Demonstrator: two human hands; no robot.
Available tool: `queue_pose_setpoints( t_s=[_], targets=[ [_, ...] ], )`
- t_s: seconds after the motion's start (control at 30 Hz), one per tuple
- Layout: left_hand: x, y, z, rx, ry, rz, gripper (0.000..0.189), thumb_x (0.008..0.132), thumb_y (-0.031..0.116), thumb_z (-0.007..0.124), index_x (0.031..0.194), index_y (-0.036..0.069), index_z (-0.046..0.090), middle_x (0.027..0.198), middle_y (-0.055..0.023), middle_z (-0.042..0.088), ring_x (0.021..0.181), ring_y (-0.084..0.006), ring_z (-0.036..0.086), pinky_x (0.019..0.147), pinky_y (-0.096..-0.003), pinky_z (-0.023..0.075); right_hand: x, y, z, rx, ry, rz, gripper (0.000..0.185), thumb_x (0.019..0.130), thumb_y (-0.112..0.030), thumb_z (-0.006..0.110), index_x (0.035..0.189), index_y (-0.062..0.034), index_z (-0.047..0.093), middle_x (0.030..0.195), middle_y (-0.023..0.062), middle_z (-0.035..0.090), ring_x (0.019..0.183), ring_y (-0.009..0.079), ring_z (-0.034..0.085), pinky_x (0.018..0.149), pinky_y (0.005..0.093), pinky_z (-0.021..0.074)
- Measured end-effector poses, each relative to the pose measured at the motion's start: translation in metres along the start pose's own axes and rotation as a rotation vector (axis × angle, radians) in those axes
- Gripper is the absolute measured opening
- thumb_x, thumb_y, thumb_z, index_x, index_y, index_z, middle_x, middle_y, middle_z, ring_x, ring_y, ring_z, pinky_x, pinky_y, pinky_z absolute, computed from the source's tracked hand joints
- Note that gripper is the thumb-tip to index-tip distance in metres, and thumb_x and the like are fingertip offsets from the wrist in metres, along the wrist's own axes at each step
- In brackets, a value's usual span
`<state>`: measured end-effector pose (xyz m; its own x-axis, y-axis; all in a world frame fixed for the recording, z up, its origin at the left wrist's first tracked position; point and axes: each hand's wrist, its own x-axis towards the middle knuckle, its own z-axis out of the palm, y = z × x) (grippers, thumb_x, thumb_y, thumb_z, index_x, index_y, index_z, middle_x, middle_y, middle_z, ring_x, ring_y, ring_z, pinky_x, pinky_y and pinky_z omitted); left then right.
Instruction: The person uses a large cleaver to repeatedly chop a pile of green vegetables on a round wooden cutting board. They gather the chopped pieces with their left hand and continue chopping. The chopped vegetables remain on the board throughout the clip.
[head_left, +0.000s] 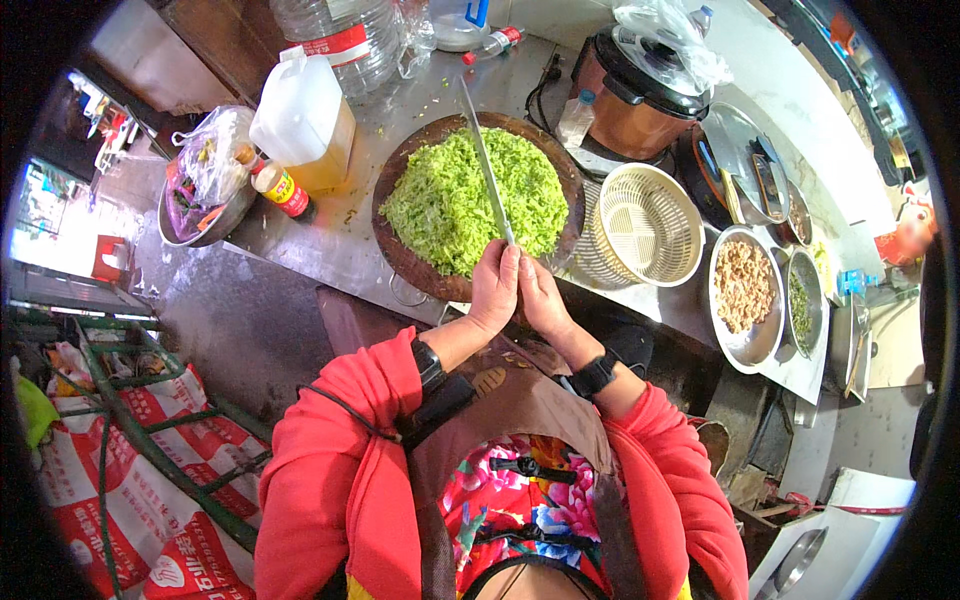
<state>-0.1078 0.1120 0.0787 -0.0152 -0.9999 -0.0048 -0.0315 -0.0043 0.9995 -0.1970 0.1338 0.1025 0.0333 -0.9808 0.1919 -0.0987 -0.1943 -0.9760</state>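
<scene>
Both my hands are together at the near edge of a round wooden chopping board (390, 240), around the handle end of a long knife (487, 166). My left hand (495, 286) and my right hand (541, 294) both close on the handle, which they mostly hide. The blade points away from me, seen nearly edge-on, over a large heap of finely chopped green vegetable (442, 195) that covers most of the board.
Left of the board stand a plastic jug of yellow liquid (300, 120), a sauce bottle (281, 189) and a metal bowl with bags (232, 214). To the right are a cream plastic basket (652, 225), an electric cooker (637, 90) and a steel bowl of chopped brownish food (742, 289).
</scene>
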Motion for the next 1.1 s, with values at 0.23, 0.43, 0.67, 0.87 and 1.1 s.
queue_pose_setpoints(
  t_s=[0.23, 0.43, 0.67, 0.87, 1.1],
  targets=[
    [0.001, -0.001, 0.005, -0.086, 0.011, -0.105, 0.048, 0.090, 0.041, 0.043, 0.090, -0.005, 0.057, 0.077, -0.0185, 0.061, 0.072, -0.0275, 0.058, 0.068, -0.0359, 0.0445, -0.002, 0.001, -0.005, 0.227, 0.006, 0.591, 0.046, 0.095, -0.036, 0.036, 0.110, 0.0046, 0.052, 0.094, 0.0097, 0.059, 0.084, 0.0161, 0.053, 0.076, 0.0280, 0.0431],
    [0.005, -0.002, 0.007, 0.008, -0.077, -0.226, 0.044, 0.093, 0.038, 0.041, 0.092, -0.004, 0.055, 0.080, -0.0053, 0.057, 0.074, -0.0127, 0.049, 0.069, -0.0281, 0.0422, -0.006, 0.004, -0.007, 0.080, 0.055, 0.644, 0.046, 0.095, -0.036, 0.034, 0.110, 0.0043, 0.051, 0.091, 0.0108, 0.059, 0.085, 0.0160, 0.054, 0.076, 0.0277, 0.0434],
    [0.003, 0.003, 0.012, 0.051, -0.111, 0.027, 0.043, 0.092, 0.039, 0.042, 0.091, -0.003, 0.055, 0.079, -0.0113, 0.060, 0.074, -0.0200, 0.054, 0.069, -0.0320, 0.0434, -0.011, 0.005, -0.013, -0.023, 0.056, 0.324, 0.046, 0.097, -0.032, 0.033, 0.119, 0.0051, 0.046, 0.108, 0.0112, 0.056, 0.103, 0.0185, 0.050, 0.092, 0.0299, 0.0370],
    [0.004, 0.007, 0.012, 0.058, -0.127, -0.088, 0.046, 0.092, 0.040, 0.041, 0.087, -0.004, 0.055, 0.076, -0.0125, 0.060, 0.069, -0.0203, 0.054, 0.065, -0.0330, 0.0435, -0.011, 0.002, -0.007, 0.369, 0.113, 0.568, 0.043, 0.096, -0.039, 0.032, 0.103, -0.0019, 0.054, 0.084, 0.0032, 0.056, 0.073, 0.0073, 0.048, 0.066, 0.0219, 0.0422],
    [0.004, 0.007, 0.004, 0.162, -0.070, -0.075, 0.052, 0.091, 0.044, 0.039, 0.087, -0.004, 0.058, 0.078, -0.0234, 0.061, 0.073, -0.0379, 0.058, 0.066, -0.0394, 0.0448, -0.006, -0.008, -0.009, 0.321, 0.023, 0.782, 0.045, 0.096, -0.038, 0.032, 0.105, 0.0002, 0.054, 0.083, 0.0027, 0.056, 0.070, 0.0061, 0.048, 0.061, 0.0209, 0.0412]
  ],
)
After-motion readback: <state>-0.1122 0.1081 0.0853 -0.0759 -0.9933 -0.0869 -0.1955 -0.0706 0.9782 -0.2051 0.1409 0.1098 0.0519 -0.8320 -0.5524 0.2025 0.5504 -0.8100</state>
